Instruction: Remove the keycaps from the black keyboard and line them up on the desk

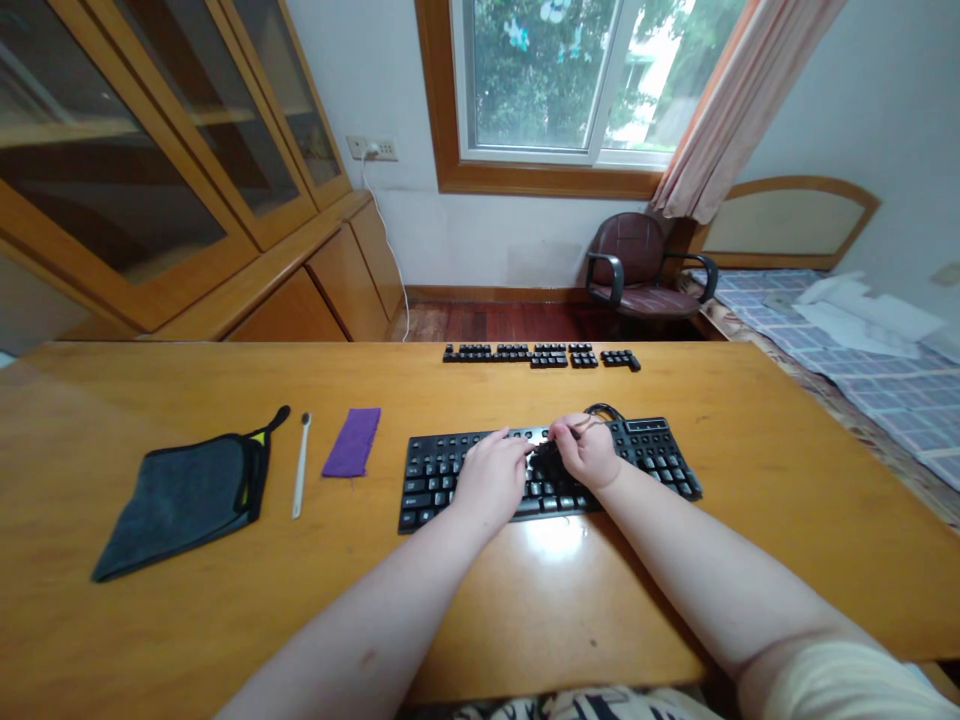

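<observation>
A black keyboard (427,485) lies on the wooden table in front of me, its top row bare of keycaps in places. My left hand (491,478) rests on its middle, fingers stretched toward the upper rows and nothing visibly held. Just to its right, my right hand (585,452) is closed over the keys, thumb and fingers pinched together. A thin brownish strip shows at those fingers, too small to name. The fingertips of both hands nearly meet. Along the table's far edge, removed black keycaps (549,355) stand in grouped rows.
Left of the keyboard lie a purple cloth (352,442), a white toothbrush (301,467) and a folded grey cloth (191,490) with black edging. The keyboard's black cable (604,409) curls behind it. Beyond the table (637,620) are an armchair (641,265) and a bed (862,350).
</observation>
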Available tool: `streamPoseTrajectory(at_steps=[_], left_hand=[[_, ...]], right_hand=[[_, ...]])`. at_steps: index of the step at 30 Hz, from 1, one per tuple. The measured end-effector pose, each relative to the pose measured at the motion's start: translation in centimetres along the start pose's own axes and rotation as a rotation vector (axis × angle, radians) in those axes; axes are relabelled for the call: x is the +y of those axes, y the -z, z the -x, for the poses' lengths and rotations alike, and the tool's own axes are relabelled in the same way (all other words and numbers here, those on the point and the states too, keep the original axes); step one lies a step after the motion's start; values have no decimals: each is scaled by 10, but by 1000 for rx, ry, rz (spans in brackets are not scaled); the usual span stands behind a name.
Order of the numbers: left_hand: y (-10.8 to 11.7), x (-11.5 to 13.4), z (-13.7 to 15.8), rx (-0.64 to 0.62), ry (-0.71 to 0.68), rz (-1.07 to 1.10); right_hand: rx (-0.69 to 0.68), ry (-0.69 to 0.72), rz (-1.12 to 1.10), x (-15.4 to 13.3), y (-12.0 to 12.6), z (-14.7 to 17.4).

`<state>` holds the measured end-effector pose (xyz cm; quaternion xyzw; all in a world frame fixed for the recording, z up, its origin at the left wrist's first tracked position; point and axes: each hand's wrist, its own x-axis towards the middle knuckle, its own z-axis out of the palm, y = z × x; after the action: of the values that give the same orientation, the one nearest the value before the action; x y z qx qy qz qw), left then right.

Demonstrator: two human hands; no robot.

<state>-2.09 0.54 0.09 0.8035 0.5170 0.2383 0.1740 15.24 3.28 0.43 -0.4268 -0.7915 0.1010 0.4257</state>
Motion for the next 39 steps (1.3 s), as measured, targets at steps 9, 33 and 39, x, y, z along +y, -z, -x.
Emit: streamPoseTrajectory(at_steps=[9,33,39], left_hand=[[5,3,0,68,23,72],[5,-1,-3,68,72,129],[2,-4,-2,150,78,202]], right_hand=[[-84,-144,-178,11,-5,-3],[-263,51,-377,12,-7,-9],[-231,20,-410,13,-8,-7]])
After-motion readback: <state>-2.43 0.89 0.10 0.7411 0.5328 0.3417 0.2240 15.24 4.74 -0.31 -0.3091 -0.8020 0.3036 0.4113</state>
